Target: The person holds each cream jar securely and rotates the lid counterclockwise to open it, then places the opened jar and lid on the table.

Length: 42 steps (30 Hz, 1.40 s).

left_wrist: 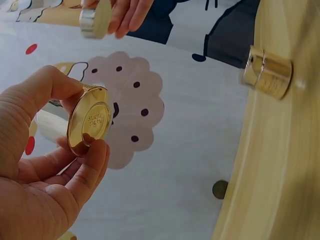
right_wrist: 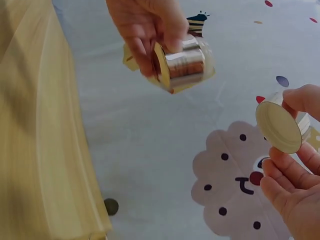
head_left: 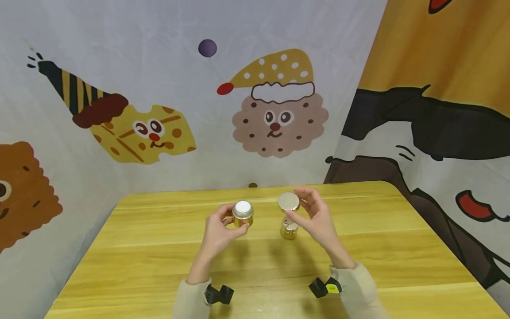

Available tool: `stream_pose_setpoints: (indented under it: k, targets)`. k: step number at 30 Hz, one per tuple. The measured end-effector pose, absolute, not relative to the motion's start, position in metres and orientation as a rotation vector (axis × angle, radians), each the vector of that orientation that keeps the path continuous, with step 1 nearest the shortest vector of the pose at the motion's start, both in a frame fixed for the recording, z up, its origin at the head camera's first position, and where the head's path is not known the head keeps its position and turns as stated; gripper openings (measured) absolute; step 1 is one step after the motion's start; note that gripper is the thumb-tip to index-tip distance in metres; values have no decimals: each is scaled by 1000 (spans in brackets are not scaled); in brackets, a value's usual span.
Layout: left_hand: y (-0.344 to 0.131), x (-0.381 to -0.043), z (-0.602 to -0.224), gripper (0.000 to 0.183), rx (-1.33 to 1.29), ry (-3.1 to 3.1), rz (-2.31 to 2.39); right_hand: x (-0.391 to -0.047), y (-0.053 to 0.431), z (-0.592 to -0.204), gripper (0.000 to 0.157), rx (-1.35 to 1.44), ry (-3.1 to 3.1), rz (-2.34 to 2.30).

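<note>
A gold cosmetic jar [head_left: 243, 218] is held above the table by my left hand [head_left: 218, 230], thumb and fingers around its sides. Its mouth is uncovered and shows a white round surface; I cannot tell whether that is cream or an inner cover. The left wrist view shows the jar's shiny gold base [left_wrist: 91, 122] with stamped print. To the right, my right hand [head_left: 319, 221] pinches a round gold lid [head_left: 288, 201] by its rim, apart from the jar. The lid's pale hollow underside [right_wrist: 279, 127] appears in the right wrist view.
A second gold jar [head_left: 289, 232] stands on the wood-grain table [head_left: 159, 248], below and just behind the lid, partly covered by it in the head view. Behind the table's far edge hangs a white cloth [head_left: 167, 57] with cartoon prints.
</note>
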<state>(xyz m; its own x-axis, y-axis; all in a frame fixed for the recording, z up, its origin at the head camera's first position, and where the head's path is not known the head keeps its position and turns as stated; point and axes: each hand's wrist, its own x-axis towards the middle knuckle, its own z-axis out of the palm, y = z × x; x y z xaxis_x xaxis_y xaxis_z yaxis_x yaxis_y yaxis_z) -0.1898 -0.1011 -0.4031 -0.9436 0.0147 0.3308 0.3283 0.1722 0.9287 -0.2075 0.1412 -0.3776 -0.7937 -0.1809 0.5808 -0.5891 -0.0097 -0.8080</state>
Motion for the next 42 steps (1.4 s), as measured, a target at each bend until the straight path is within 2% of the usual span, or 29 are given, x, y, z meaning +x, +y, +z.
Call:
stream_pose_setpoints:
  k: [10, 26, 42]
  targets:
    - [-114, -187, -405, 42, -310, -2214, -1793, -207, 161, -380, 43, 754, -1988, 1775]
    - [-126, -185, -412, 42, -216, -2228, -1790, -202, 185, -386, 45, 724, -1988, 1740]
    - [-130, -184, -412, 44, -196, -2229, -1809, -200, 204, -388, 48, 660, -2110, 1461]
